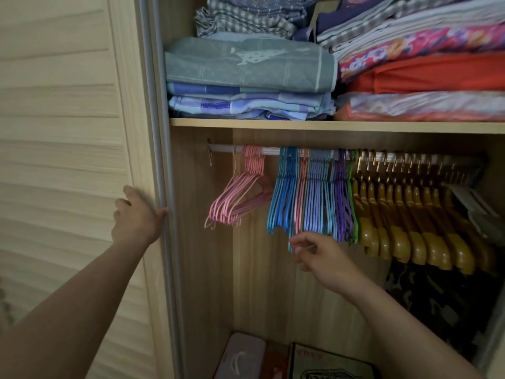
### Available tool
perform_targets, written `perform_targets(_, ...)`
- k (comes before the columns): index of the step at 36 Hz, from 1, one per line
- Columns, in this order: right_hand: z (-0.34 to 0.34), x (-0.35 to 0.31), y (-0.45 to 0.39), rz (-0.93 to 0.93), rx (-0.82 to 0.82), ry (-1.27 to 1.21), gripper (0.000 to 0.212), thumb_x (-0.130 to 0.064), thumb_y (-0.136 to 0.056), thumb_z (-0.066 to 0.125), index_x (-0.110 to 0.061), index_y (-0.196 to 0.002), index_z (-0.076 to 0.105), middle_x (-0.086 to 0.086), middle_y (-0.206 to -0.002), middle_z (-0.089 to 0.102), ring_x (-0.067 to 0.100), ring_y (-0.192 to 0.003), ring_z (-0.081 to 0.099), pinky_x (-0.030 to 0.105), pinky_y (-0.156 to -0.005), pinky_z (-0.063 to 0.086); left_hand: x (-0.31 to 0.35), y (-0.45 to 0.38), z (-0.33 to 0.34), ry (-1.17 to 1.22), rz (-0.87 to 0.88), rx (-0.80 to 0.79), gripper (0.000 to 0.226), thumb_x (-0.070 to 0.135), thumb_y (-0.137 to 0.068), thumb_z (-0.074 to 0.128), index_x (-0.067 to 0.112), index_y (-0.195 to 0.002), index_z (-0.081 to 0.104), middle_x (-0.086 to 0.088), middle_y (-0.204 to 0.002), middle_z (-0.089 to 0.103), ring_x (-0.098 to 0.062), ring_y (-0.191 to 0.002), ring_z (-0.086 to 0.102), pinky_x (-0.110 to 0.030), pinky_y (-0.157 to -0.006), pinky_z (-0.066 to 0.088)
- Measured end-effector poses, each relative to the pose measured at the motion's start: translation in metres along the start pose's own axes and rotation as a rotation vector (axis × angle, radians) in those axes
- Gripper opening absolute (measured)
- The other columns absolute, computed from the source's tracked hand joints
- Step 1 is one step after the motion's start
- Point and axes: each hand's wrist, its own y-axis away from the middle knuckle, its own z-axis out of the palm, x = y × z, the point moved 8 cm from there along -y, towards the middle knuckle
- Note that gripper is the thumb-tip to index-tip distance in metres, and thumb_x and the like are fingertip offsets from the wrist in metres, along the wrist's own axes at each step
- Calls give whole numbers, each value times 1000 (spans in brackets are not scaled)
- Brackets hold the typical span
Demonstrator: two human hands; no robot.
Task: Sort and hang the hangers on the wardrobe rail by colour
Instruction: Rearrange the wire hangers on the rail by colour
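Observation:
A white wardrobe rail (270, 151) runs under the shelf. A bunch of pink hangers (240, 198) hangs at its left, apart from the others. Then come blue hangers (284, 195), one pink hanger (301, 192) among them, lilac-blue ones (317, 195), purple hangers (341, 198), a green hanger (353, 198) and several yellow wooden hangers (404, 222). My right hand (322, 254) is just below the blue hangers, fingers loosely curled and holding nothing. My left hand (136, 217) rests flat on the sliding door's edge, thumb against the grey frame.
The slatted sliding door (62, 160) fills the left. A shelf (328, 125) above the rail carries stacks of folded bedding (246, 67). Dark patterned cloth (437, 305) hangs under the yellow hangers. Boxes (240, 356) lie on the wardrobe floor.

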Motion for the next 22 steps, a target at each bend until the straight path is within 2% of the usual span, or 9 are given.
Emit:
perform_targets(2,-2,-2,5,-8,-12,6,18,-7,-100,58,-13,-112,70,3,-101,68,21,-95,68,41,-89,57,9,14,-14,-30,56,153,85,37,-89,75,11,-152,24,-28,-148,31,-50,-134,34,-63,-106,39)
perform_targets(4,-6,-6,8,-13,-12,-1,19,-6,-100,57,-10,-113,69,5,-101,68,21,-95,68,36,-87,56,28,37,-26,7,257,323,65,21,-91,70,6,-146,38,-30,-140,39,-47,-124,41,-59,-103,43)
perform_targets(5,-7,-8,9,-21,-5,-17,19,-4,-99,57,-9,-113,69,7,-100,69,23,-94,68,34,-86,56,39,51,-26,48,370,340,56,14,-93,66,4,-144,44,-28,-136,44,-44,-121,46,-54,-102,45)
perform_targets(8,-5,-14,6,-29,33,-57,18,-2,-99,57,-10,-108,70,10,-97,71,26,-91,69,34,-82,57,70,76,-2,99,595,127,39,13,-98,59,6,-137,56,-13,-126,54,-30,-113,58,-38,-96,47)
perform_targets(10,-1,-23,2,-49,48,-67,21,-2,-98,58,-18,-102,72,6,-96,73,21,-87,71,35,-79,58,84,73,20,117,586,-45,40,25,-102,57,12,-140,56,-6,-129,54,-22,-115,60,-35,-99,47)
perform_targets(15,9,-51,-18,-99,83,-82,22,-4,-99,58,-22,-102,71,-2,-92,72,4,-77,69,17,-69,52,93,34,62,152,403,-328,69,51,-101,55,18,-157,34,-11,-154,42,-27,-136,48,-43,-115,42)
perform_targets(19,24,-69,-45,-107,147,-7,26,-9,-98,61,-33,-99,70,-2,-87,74,10,-80,71,33,-77,59,92,3,96,102,360,-477,95,65,-93,59,23,-164,12,-11,-169,19,-34,-156,16,-51,-125,22)
perform_targets(20,27,-74,-54,-109,160,17,26,-10,-98,61,-34,-98,70,-3,-86,74,13,-80,71,36,-77,60,94,-6,106,115,344,-517,101,68,-90,61,23,-164,9,-11,-170,17,-35,-157,11,-51,-126,19)
perform_targets(22,36,-82,-68,-113,194,24,27,-10,-98,61,-36,-95,70,-4,-83,73,14,-76,70,36,-73,59,99,-21,128,165,353,-572,111,75,-81,65,26,-164,9,-12,-168,24,-36,-155,19,-48,-126,23)
